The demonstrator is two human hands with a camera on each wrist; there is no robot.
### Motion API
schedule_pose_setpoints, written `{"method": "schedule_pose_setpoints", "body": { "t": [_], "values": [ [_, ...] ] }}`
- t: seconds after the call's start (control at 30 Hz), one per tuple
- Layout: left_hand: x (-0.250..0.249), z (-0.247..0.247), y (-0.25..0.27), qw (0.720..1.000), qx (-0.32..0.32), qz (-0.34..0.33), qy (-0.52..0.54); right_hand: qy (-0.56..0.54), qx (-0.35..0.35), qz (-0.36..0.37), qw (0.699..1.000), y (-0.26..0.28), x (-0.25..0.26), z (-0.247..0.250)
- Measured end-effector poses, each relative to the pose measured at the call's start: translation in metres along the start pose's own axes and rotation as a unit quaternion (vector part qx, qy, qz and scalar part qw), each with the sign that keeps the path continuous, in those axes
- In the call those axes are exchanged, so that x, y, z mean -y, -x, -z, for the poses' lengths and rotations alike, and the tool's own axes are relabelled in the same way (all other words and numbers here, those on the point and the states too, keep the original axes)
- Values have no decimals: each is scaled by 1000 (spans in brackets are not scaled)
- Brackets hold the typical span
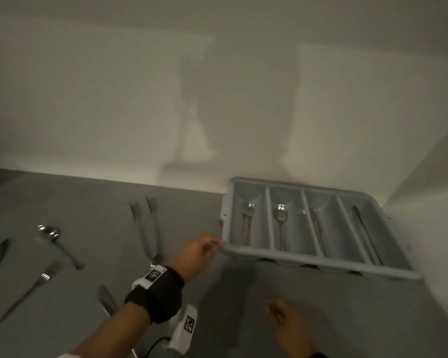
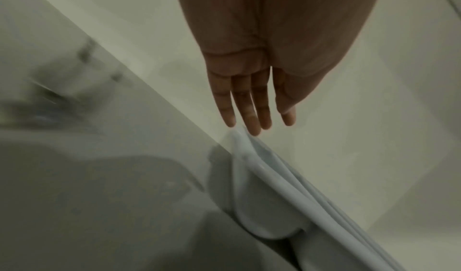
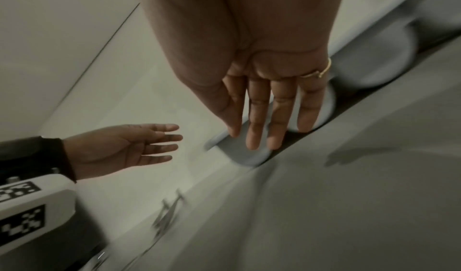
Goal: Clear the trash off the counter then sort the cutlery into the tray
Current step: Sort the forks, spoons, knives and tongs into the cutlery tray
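While the cutlery tray (image 1: pixel 318 258) sits at the desk's (image 1: pixel 93 202) back right, the left hand (image 1: pixel 201 250), grip wide, reaches its near-left corner, perhaps touching; the right hand (image 1: pixel 286 324) hovers slack-fingered.

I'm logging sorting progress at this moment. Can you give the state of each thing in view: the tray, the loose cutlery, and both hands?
cutlery tray: on the counter, four compartments, each holding at least one piece.
loose cutlery: unsorted, lying flat on the counter left of the tray.
left hand: open, fingers straight, fingertips at the tray's near left corner.
right hand: open, fingers straight, holding nothing, in front of the tray.
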State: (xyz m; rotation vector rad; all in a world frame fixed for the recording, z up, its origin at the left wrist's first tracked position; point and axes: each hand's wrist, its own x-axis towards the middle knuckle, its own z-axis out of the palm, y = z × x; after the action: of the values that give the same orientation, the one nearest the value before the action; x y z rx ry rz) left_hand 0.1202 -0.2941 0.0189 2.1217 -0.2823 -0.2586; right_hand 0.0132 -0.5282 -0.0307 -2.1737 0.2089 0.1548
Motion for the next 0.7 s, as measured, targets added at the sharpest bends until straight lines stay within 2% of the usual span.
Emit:
{"method": "schedule_pose_setpoints", "body": {
  "t": [0.07, 0.13, 0.2, 0.27, 0.37, 0.53, 0.63, 0.7],
  "values": [
    [25, 32, 42, 998, -58, 33, 1, 22, 47, 35, 998, -11, 11, -44],
    [54, 62, 84, 989, -113, 90, 17, 62, 139, 58, 987, -12, 36, -84],
    [83, 84, 123, 975, -175, 137, 24, 81, 213, 95, 969, -6, 74, -119],
    [105, 99, 158, 957, -232, 171, 29, 128, 248, 130, 951, 1, 99, -155],
    [120, 107, 200, 935, -283, 209, 42, 220, 257, 161, 927, 9, 128, -194],
    [140, 113, 237, 921, -306, 232, 66, 312, 247, 160, 903, 18, 142, -231],
    [144, 116, 242, 922, -302, 230, 72, 313, 248, 143, 906, 20, 141, -235],
    [141, 116, 238, 927, -290, 224, 76, 276, 247, 124, 921, 17, 137, -228]
  ]
}}
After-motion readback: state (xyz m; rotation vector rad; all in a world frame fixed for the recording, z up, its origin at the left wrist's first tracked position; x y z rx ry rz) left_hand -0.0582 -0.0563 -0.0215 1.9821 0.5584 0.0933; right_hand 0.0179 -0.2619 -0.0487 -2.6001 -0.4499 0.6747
